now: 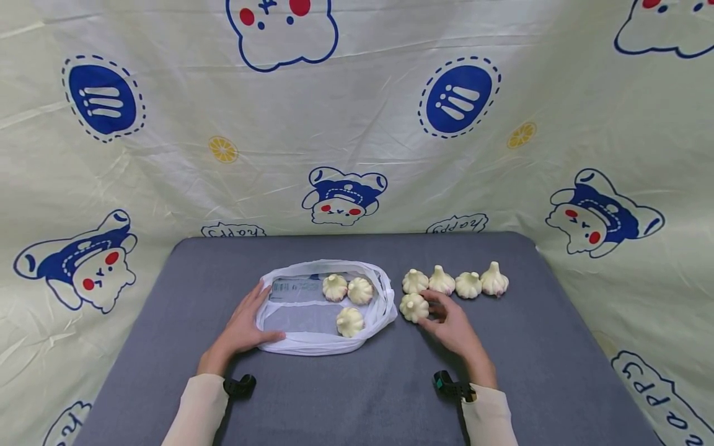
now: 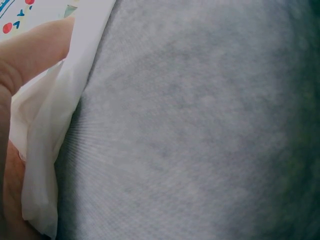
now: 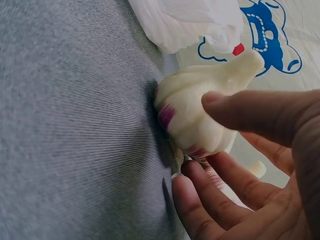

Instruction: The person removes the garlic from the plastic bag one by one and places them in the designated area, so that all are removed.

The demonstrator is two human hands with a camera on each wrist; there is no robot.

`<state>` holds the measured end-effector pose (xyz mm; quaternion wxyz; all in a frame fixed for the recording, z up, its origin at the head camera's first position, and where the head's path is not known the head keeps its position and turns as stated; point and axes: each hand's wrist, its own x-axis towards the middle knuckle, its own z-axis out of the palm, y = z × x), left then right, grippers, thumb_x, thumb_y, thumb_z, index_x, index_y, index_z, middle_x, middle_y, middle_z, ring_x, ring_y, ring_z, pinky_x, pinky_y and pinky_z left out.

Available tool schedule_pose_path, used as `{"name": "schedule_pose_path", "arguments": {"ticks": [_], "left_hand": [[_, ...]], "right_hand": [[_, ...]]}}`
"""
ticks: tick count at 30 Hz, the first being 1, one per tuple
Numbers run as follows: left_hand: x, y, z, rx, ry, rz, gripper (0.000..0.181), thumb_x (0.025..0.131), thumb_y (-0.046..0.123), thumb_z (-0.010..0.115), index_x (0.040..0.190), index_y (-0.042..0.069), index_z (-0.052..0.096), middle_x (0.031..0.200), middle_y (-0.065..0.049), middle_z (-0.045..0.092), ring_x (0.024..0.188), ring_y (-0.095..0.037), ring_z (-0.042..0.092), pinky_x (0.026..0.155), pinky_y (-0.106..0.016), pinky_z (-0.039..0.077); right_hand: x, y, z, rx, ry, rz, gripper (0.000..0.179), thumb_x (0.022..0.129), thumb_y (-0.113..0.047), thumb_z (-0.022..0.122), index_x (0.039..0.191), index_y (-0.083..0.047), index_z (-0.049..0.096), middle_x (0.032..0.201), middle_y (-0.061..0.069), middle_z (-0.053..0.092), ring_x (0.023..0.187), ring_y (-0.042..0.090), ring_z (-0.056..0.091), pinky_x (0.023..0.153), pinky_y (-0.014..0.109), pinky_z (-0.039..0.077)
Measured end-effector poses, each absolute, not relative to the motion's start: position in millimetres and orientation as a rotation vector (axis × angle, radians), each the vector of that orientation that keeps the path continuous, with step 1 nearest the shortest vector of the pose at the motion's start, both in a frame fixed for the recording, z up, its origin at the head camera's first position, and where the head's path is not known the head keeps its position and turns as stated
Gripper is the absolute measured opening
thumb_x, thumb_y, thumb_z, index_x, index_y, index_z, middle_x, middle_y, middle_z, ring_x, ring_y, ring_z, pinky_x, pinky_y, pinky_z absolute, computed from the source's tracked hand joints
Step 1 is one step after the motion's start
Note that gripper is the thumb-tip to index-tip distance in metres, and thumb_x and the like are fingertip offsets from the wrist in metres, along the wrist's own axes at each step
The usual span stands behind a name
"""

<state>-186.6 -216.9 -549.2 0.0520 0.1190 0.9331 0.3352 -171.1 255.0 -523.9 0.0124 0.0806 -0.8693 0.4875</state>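
A white plastic bag is laid on the grey worktop with its mouth spread wide and its rim gathered in folds, probably so that the inside can be reached without the plastic falling shut. The left side of the rim is touched by the left hand, whose fingers are extended and spread, the thumb being set apart along the near edge; by this spread, the mouth seems to be braced and the light bag steadied.

To the right of the bag, just beside it, a garlic bulb is gripped from the side by the right hand, between thumb and fingers. The rounded body seems to be chosen for the hold because it is broader than the neck, which is left free. Whether the bulb is slightly raised cannot be told.

Three garlic bulbs are contained in the right part of the bag, where its bottom may be weighted by them. Beyond the right hand, a row of four bulbs is set close together, apparently for easy reach.
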Motion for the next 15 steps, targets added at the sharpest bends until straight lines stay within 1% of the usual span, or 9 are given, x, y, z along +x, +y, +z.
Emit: {"name": "schedule_pose_path", "arguments": {"ticks": [3,7,10,15], "left_hand": [[-186.3,-216.6,-549.1,0.356,2.833,1.020,0.115,0.074,0.050,0.085,0.163,0.006,0.026,0.173,-0.017,0.013,0.155,-0.050,0.016,0.118,-0.075,0.018],[-186.1,-216.5,-548.6,0.350,2.827,1.021,0.115,0.074,0.050,0.084,0.163,0.006,0.026,0.173,-0.017,0.013,0.155,-0.049,0.015,0.118,-0.074,0.018],[-186.2,-216.6,-547.9,0.356,2.827,1.020,0.115,0.074,0.050,0.084,0.163,0.005,0.026,0.173,-0.018,0.012,0.155,-0.050,0.015,0.119,-0.074,0.017],[-186.5,-217.0,-547.1,0.366,2.834,1.013,0.116,0.074,0.050,0.084,0.163,0.005,0.025,0.173,-0.018,0.012,0.155,-0.050,0.015,0.119,-0.074,0.016]], "right_hand": [[-169.7,254.8,-519.1,0.245,-2.713,1.514,0.058,0.089,-0.006,0.080,0.142,-0.001,0.055,0.140,0.024,0.058,0.115,0.041,0.066,0.088,0.041,0.058],[-167.1,253.6,-509.9,0.238,-2.732,1.497,0.063,0.090,-0.011,0.080,0.146,-0.002,0.051,0.143,0.025,0.056,0.121,0.044,0.063,0.094,0.055,0.055],[-165.6,252.6,-501.6,0.245,-2.756,1.473,0.069,0.090,-0.013,0.080,0.149,-0.003,0.047,0.147,0.025,0.052,0.128,0.047,0.058,0.098,0.060,0.052],[-165.4,250.1,-488.5,0.297,-2.784,1.426,0.075,0.089,-0.016,0.082,0.152,-0.005,0.045,0.151,0.024,0.050,0.134,0.049,0.053,0.101,0.063,0.049]]}}
